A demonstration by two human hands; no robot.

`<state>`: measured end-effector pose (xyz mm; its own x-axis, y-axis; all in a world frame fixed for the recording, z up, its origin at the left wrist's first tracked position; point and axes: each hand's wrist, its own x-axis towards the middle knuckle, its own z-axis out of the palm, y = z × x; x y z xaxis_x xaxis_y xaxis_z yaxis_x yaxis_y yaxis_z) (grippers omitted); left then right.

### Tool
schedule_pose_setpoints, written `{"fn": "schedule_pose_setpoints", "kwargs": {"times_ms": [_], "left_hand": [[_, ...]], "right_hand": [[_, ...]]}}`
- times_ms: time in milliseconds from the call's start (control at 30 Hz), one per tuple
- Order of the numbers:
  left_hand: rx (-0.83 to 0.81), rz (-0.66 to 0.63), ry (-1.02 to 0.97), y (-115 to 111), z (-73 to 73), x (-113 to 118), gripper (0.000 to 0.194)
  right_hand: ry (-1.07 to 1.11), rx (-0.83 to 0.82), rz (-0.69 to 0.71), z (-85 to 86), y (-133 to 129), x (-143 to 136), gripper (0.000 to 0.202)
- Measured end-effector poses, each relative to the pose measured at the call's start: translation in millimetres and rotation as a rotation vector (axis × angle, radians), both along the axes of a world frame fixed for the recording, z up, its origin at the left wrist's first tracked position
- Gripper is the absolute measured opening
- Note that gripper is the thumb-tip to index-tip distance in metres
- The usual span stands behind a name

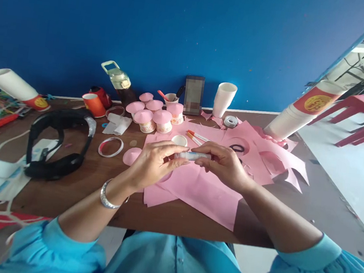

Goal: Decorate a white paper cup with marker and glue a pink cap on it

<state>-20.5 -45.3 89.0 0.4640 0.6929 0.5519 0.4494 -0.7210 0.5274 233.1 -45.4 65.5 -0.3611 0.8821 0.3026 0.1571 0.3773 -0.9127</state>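
Between my two hands lies a small clear-and-white tube (193, 156), level above the pink paper sheets (208, 196). The fingers of my left hand (157, 162) pinch its left end, and my right hand (225, 164) grips the right end. Just behind the tube stands a small white cup (179, 140). Two orange-and-white markers (198, 137) rest on the paper behind my hands. A pink paper cone (131, 156) is beside my left hand. Several small cups with pink cone tops (162, 117) stand further back.
A black headset (56, 168) and white tape ring (110, 147) lie left. Along the blue wall are a bottle (119, 79), a dark phone-like device (193, 95) and stacked white cups (224, 99). Black-handled scissors (236, 148) and paper scraps lie right, near a tilted cup stack (288, 122).
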Motion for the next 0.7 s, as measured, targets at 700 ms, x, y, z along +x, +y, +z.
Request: {"fn": "schedule_pose_setpoints", "kwargs": {"times_ms": [700], "left_hand": [[-0.167, 0.139, -0.227, 5.0, -26.0, -14.0, 0.039]], "right_hand": [[0.573, -0.427, -0.04, -19.0, -9.6, -11.9, 0.042]]}}
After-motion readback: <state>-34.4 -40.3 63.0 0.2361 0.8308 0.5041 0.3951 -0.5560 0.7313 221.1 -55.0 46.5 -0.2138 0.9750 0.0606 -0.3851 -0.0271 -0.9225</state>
